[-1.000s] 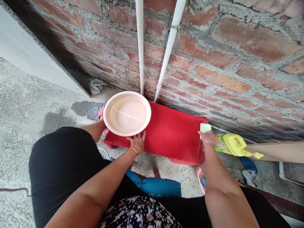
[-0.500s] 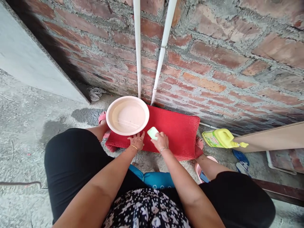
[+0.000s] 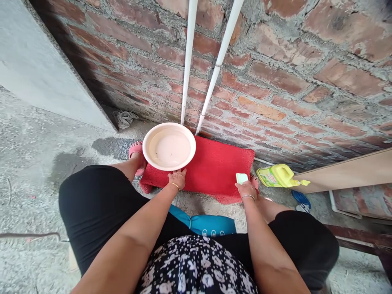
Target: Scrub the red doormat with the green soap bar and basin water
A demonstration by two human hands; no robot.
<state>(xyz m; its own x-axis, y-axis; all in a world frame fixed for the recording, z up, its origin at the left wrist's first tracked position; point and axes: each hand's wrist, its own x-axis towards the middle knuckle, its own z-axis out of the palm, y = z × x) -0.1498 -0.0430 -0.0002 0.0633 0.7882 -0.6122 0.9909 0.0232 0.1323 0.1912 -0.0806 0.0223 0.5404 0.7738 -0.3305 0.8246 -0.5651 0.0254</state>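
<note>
A red, thick-piled mat point(image 3: 214, 163) lies spread in front of me. My right hand point(image 3: 246, 189) grips a pale green scrubbing brush point(image 3: 241, 178) at the mat's right end; its bristle side is hidden. Fingers spread, my left hand point(image 3: 177, 179) rests flat on the mat's near edge, just below the rim of a pale pink basin point(image 3: 146, 152). Clear water point(image 3: 171, 147) is in the basin, which stands over the mat's left end.
A yellow detergent bottle point(image 3: 277, 175) lies right of the mat. Two white pipes point(image 3: 187, 61) run up the brick wall point(image 3: 269, 81). A grey board point(image 3: 61, 69) leans at the left, a crumpled rag point(image 3: 125, 119) beside it. My pink-shod foot point(image 3: 137, 153) is left of the basin.
My right hand has moved right with the brush, from beside my left hand to the mat's right end. The left hand stays on the near edge. The view has shifted slightly.
</note>
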